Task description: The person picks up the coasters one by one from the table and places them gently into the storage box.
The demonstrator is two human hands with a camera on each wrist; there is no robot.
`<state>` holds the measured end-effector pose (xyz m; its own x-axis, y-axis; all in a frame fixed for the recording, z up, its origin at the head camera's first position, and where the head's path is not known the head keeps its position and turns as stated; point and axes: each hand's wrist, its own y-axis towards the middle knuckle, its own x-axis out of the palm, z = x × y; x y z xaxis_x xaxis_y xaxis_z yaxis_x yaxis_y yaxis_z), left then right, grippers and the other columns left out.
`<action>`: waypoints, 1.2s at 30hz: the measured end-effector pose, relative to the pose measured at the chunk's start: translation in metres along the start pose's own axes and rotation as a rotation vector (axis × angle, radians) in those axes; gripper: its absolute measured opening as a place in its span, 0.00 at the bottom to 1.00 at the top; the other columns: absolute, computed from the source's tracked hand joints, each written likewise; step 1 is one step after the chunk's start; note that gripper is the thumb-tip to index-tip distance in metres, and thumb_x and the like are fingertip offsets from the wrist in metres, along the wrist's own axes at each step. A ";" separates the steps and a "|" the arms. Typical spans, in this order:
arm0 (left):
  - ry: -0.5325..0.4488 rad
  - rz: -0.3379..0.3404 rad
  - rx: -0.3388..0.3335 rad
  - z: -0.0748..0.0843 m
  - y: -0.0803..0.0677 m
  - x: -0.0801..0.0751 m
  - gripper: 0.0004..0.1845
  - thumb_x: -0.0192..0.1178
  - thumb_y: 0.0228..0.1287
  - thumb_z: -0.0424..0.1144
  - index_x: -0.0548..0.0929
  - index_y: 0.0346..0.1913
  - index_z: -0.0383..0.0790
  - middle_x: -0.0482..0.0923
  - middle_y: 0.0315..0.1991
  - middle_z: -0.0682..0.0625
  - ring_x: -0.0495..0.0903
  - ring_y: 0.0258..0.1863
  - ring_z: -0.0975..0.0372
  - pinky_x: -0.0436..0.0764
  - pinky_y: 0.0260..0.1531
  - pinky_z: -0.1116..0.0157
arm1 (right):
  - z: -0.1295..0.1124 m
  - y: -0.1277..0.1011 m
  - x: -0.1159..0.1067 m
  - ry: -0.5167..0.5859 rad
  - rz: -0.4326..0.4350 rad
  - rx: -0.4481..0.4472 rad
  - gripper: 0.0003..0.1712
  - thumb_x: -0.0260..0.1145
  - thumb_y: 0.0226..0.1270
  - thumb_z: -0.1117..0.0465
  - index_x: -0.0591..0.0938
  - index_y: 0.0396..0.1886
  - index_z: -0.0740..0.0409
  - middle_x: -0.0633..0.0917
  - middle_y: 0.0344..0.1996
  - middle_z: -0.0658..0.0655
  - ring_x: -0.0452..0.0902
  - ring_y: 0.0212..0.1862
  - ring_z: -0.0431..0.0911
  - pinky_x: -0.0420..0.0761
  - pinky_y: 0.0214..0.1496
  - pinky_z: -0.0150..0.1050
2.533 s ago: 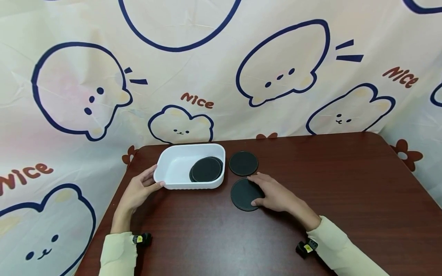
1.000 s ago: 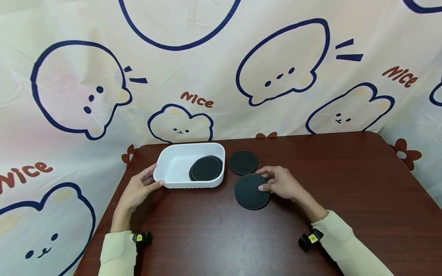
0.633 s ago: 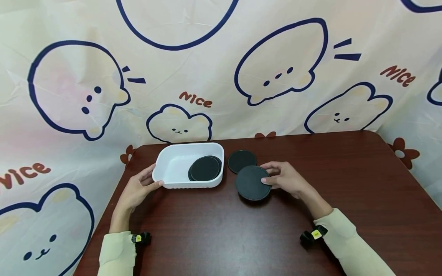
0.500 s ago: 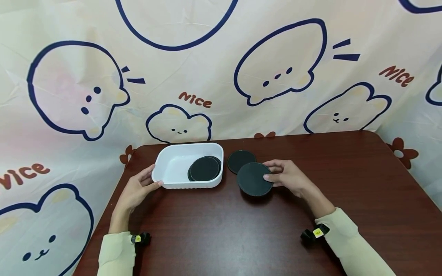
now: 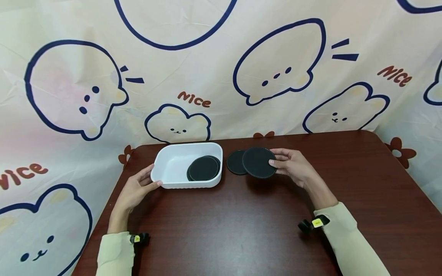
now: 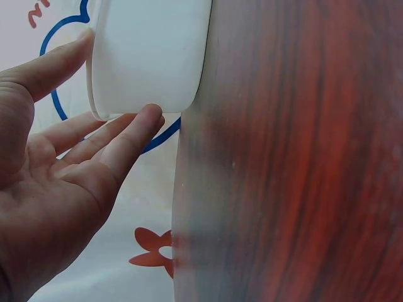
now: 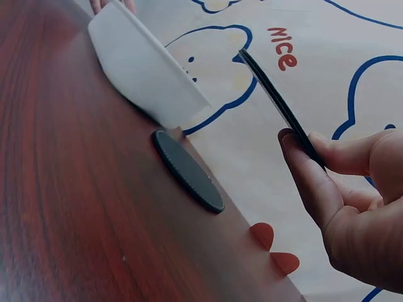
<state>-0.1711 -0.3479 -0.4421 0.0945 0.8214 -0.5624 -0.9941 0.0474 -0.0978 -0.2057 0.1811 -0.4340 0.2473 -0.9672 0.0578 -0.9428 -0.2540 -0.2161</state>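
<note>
My right hand point(image 5: 296, 165) pinches a round black coaster point(image 5: 258, 162) by its right edge, thumb on top and fingers beneath. That coaster is raised above the table and partly covers another black coaster point(image 5: 236, 162) lying flat; in the right wrist view the lifted coaster point(image 7: 280, 104) shows edge-on, with the lying coaster point(image 7: 187, 171) apart from it. With its thumb and fingers around the left end, my left hand point(image 5: 132, 193) holds a white plastic box point(image 5: 169, 168). Inside the box, at its right side, black coasters point(image 5: 204, 168) lie overlapping, the lower mostly hidden.
The dark reddish-brown wooden table point(image 5: 228, 230) runs back to a cloth backdrop point(image 5: 221, 76) printed with cartoon faces. The box stands near the table's back-left edge. A small black wrist camera point(image 5: 313, 223) sits on the right sleeve, another camera point(image 5: 139, 239) on the left.
The right hand has taken up the nearer coaster from the table and moved it up and back, over the right part of the lying one. The left hand and the box have stayed put.
</note>
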 end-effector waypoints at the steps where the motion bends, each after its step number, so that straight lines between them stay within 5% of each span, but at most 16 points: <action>1: 0.003 0.001 0.000 0.000 0.000 0.000 0.49 0.72 0.72 0.46 0.57 0.87 0.41 0.62 0.82 0.32 0.72 0.77 0.40 0.78 0.51 0.83 | -0.001 0.001 0.001 0.004 0.005 -0.002 0.33 0.68 0.78 0.67 0.70 0.79 0.66 0.89 0.49 0.48 0.92 0.43 0.39 0.90 0.49 0.32; 18: 0.005 -0.007 -0.007 0.001 -0.001 0.000 0.49 0.72 0.72 0.47 0.56 0.87 0.41 0.62 0.83 0.33 0.72 0.77 0.40 0.78 0.52 0.82 | -0.006 0.010 0.024 0.061 -0.003 -0.025 0.33 0.66 0.78 0.70 0.69 0.80 0.67 0.90 0.47 0.46 0.92 0.41 0.36 0.90 0.46 0.29; 36: 0.012 -0.001 0.000 0.002 0.000 0.000 0.47 0.72 0.73 0.44 0.57 0.86 0.40 0.64 0.82 0.32 0.73 0.76 0.39 0.83 0.61 0.68 | -0.005 0.027 0.070 0.085 -0.050 -0.046 0.32 0.62 0.80 0.71 0.69 0.80 0.65 0.80 0.69 0.70 0.90 0.45 0.37 0.89 0.47 0.29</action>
<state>-0.1710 -0.3467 -0.4400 0.0957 0.8143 -0.5724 -0.9940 0.0481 -0.0978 -0.2153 0.1068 -0.4309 0.2767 -0.9491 0.1504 -0.9394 -0.3002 -0.1658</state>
